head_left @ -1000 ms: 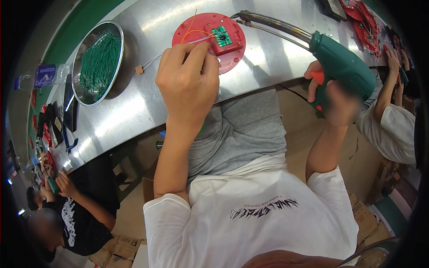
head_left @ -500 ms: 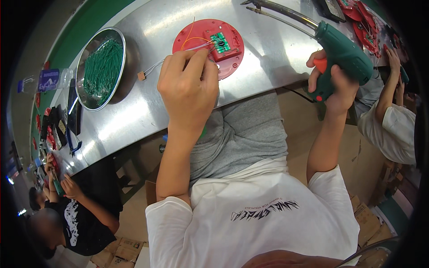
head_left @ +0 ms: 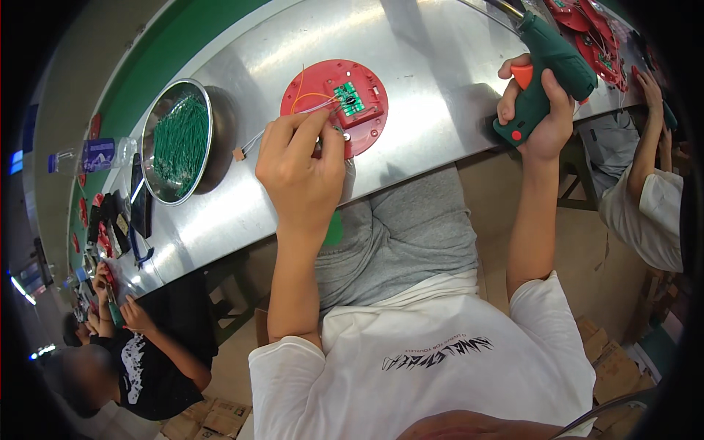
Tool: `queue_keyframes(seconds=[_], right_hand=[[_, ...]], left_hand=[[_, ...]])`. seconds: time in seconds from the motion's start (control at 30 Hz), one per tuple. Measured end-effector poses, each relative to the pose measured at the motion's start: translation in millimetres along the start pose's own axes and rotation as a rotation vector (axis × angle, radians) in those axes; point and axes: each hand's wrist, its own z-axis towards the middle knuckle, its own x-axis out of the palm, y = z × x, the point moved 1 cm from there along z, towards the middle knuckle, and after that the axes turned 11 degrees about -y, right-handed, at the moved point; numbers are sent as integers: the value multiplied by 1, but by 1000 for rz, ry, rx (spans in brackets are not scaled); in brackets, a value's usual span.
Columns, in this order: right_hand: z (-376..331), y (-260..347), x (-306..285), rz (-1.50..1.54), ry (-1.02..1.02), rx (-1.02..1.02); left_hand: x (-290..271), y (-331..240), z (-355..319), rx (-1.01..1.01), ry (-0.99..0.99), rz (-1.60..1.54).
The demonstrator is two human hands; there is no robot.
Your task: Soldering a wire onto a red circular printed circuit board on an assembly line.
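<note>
My left hand (head_left: 302, 165) rests over the near left edge of a red round plastic housing (head_left: 308, 79). Its fingers are curled together; what they pinch is hidden. A small green circuit board (head_left: 350, 101) sits in the housing's raised red square part, with orange and pale wires running to it. From under my left hand, thin white wires lead left to a small tan connector (head_left: 239, 155). My right hand (head_left: 546, 121) is wrapped round the handle of a green soldering gun (head_left: 554, 55) with an orange trigger. The gun is held to the right of the housing, its tip cut off by the picture's top.
A metal bowl (head_left: 210, 147) of green wires (head_left: 178, 143) stands on the metal table (head_left: 433, 95), left of the housing. Beyond it lie a plastic bottle (head_left: 92, 155) and dark tools. More red housings (head_left: 587, 37) lie far right. Co-workers sit at both sides.
The view has shifted, so the table's things sit lower in the picture. My right hand has moved the soldering gun farther from me. My left hand stays at the housing, fingers slightly shifted.
</note>
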Motion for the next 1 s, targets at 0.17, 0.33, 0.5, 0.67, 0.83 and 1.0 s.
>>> queue_keyframes(seconds=[0.17,0.33,0.5,0.67,0.83,1.0], right_hand=[[1,0,2,79,-47,-10],[-5,4,8,-77,-295,-38],[-10,-1,4,58,-436,-61],[-18,-5,-1,97,-513,-206],[-15,-3,0,85,-521,-82],[-13,-2,1,66,-598,-33]], left_hand=[[-6,-2,10,-29,13,29],[-10,-18,53,266,272,172],[7,-2,110,113,889,174],[77,56,213,492,275,466],[221,66,292,410,163,429],[359,29,307,-120,333,442]])
